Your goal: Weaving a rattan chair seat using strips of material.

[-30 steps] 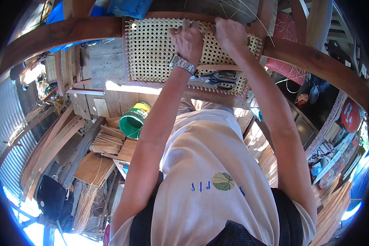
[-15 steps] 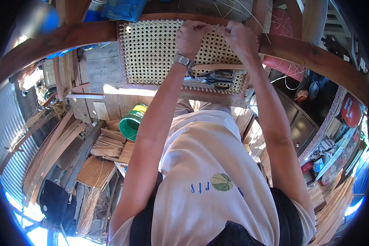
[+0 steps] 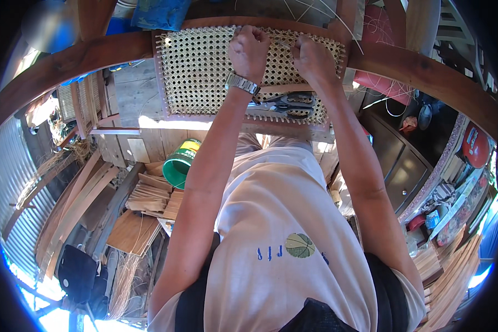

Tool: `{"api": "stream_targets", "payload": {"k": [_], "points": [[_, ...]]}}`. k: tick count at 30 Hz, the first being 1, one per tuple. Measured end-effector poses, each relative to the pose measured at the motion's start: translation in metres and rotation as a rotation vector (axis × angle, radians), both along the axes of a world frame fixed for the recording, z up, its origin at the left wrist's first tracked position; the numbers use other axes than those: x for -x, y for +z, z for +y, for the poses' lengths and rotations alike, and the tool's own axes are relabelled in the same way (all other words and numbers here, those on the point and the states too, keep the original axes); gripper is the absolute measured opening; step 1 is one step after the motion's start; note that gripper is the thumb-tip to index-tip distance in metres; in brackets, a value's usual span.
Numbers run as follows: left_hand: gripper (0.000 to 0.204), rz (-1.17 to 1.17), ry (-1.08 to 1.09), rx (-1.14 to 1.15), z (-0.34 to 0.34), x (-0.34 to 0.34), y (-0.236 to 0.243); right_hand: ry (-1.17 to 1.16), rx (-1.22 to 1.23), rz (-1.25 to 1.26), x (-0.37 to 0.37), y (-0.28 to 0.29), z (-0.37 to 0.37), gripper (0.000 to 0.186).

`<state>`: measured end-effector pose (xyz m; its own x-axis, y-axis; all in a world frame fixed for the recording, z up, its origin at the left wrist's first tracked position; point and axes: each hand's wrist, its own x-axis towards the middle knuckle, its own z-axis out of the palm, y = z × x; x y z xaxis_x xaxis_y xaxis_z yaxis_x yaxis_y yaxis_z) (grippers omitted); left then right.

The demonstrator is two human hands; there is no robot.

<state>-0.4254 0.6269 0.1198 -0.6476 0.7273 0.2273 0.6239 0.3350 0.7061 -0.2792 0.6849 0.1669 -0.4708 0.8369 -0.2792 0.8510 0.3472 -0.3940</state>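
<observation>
I see woven cane panel (image 3: pixel 196 72) upper centre of frame, left hand (image 3: pixel 249 52) and right hand (image 3: pixel 314 58) at its upper part, fingers curled in, can't tell if gripping anything, black-handled scissors (image 3: pixel 299 103) lower on the weave.

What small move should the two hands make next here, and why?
Perhaps ease the left hand and right hand slightly apart to tighten any held strand: both are curled over the woven cane panel, close to its far edge, with a gap between them. Whether a strand spans that gap is unclear.
</observation>
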Motion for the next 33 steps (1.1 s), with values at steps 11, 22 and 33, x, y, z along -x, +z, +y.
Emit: {"api": "stream_targets", "payload": {"k": [11,22,33], "points": [[0.011,-0.015,-0.126,0.044,0.001,0.003,0.004,-0.015,-0.043,0.029,0.001,0.004,0.003,0.021],[0.006,0.070,-0.088,0.001,0.001,0.002,-0.011,0.132,-0.168,-0.060,0.029,0.024,0.017,0.013],[0.006,0.072,-0.080,-0.068,-0.003,0.002,-0.012,0.222,-0.211,-0.069,0.035,0.015,0.024,0.011]]}}
